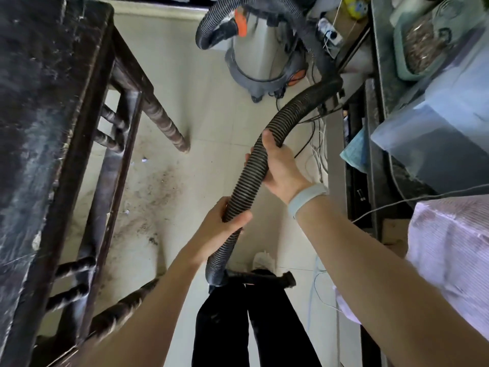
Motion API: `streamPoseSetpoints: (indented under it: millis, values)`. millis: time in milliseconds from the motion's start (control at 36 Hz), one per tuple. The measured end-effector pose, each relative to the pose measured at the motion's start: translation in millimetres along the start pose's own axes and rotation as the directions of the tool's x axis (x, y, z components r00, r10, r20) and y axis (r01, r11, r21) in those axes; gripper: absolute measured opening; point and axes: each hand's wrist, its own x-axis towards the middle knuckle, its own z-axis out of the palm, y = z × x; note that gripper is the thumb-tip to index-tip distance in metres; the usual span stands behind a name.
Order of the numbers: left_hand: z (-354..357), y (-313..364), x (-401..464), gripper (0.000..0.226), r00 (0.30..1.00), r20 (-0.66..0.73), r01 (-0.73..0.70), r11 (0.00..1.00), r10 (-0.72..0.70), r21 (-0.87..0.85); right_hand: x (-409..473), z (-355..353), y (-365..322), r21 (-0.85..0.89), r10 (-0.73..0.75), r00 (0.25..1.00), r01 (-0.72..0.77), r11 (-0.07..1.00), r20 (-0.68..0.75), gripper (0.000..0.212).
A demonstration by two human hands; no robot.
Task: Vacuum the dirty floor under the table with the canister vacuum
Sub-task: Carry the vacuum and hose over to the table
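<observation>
A black ribbed vacuum hose (248,178) runs from the grey canister vacuum (264,56) at the top centre down to a black nozzle end (259,278) near my legs. My left hand (225,221) grips the hose low down. My right hand (280,168) grips it higher up, fingers curled round it. A dark wooden table (39,128) fills the left side. Dirt and crumbs (156,192) lie scattered on the pale tiled floor beside and under it.
A turned table leg (166,123) stands near the dirt; another leg (124,308) sits lower left. Loose cables (317,144) trail on the floor at the right, beside cluttered shelving (397,102) with plastic boxes. My white shoe (263,260) stands on the tiles.
</observation>
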Motion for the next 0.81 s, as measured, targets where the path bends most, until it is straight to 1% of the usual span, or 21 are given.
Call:
streamPoseSetpoints:
  millis: [28,56,83,139,222,278,306,361,417,528,583,611,639,667,694,722,750,778,806]
  values:
    - [3,0,3,0.044,0.998,-0.049,-0.029,0.995,0.034,0.091,-2,5,3,-0.106,-0.059,0.998,0.059,0.993,0.001,0.023]
    - [5,0,5,0.044,0.995,-0.082,-0.044,0.988,0.056,0.145,-5,9,4,-0.193,-0.113,0.994,0.113,0.975,0.01,0.022]
    - [7,-1,5,0.045,0.992,-0.107,-0.047,0.988,0.063,0.149,-7,13,6,-0.256,-0.152,0.988,0.152,0.955,0.023,0.024]
    - [11,-2,4,0.041,0.986,-0.145,-0.069,0.995,0.078,0.067,-10,17,6,-0.33,-0.185,0.98,0.199,0.923,0.073,0.027]
    - [14,1,0,0.023,0.975,-0.188,-0.125,0.991,0.116,-0.036,-15,13,1,-0.387,-0.136,0.974,0.199,0.9,0.183,0.03]
    - [9,4,-1,0.031,0.966,-0.228,-0.153,0.981,0.123,-0.116,-17,3,3,-0.429,-0.092,0.961,0.201,0.881,0.261,0.044]
    - [5,5,1,0.036,0.961,-0.251,-0.159,0.973,0.115,-0.166,-17,-3,7,-0.455,-0.082,0.961,0.199,0.868,0.264,0.048]
    - [-5,8,6,0.043,0.955,-0.288,-0.155,0.94,0.065,-0.304,-19,-17,18,-0.505,-0.071,0.97,0.182,0.844,0.231,0.045]
    - [-14,14,12,0.046,0.962,-0.274,-0.145,0.888,0.022,-0.436,-21,-33,36,-0.586,-0.024,0.977,0.147,0.797,0.213,0.039]
    - [-23,29,24,0.05,0.983,-0.18,-0.122,0.817,0.023,-0.563,-30,-61,80,-0.753,0.137,0.974,0.048,0.657,0.181,0.036]
    - [-23,39,26,0.051,0.988,-0.15,-0.127,0.766,0.04,-0.63,-36,-65,94,-0.79,0.153,0.98,0.007,0.613,0.128,0.032]
    - [-23,43,27,0.05,0.988,-0.144,-0.136,0.749,0.055,-0.648,-38,-67,99,-0.788,0.139,0.988,-0.036,0.614,0.063,0.031]
    - [-22,47,28,0.049,0.988,-0.135,-0.145,0.744,0.074,-0.652,-39,-71,102,-0.757,0.14,0.99,-0.108,0.645,-0.022,0.03]
    - [-20,52,29,0.049,0.989,-0.117,-0.148,0.749,0.094,-0.646,-39,-76,106,-0.675,0.183,0.977,-0.207,0.709,-0.108,0.028]
    - [-18,54,30,0.048,0.99,-0.094,-0.144,0.765,0.11,-0.628,-38,-81,110,-0.543,0.268,0.947,-0.321,0.776,-0.177,0.029]
    - [-15,57,30,0.047,0.99,-0.075,-0.142,0.782,0.121,-0.607,-37,-86,113,-0.382,0.359,0.91,-0.413,0.826,-0.207,0.038]
    - [-12,58,30,0.046,0.99,-0.059,-0.14,0.795,0.13,-0.591,-35,-88,115,-0.177,0.441,0.876,-0.474,0.862,-0.197,0.044]
    - [-9,58,30,0.046,0.99,-0.045,-0.135,0.801,0.134,-0.583,-31,-91,116,0.076,0.503,0.85,-0.498,0.864,-0.157,0.044]
    - [-6,57,30,0.047,0.99,-0.033,-0.13,0.801,0.137,-0.585,-28,-91,115,0.316,0.547,0.832,-0.496,0.809,-0.095,0.04]
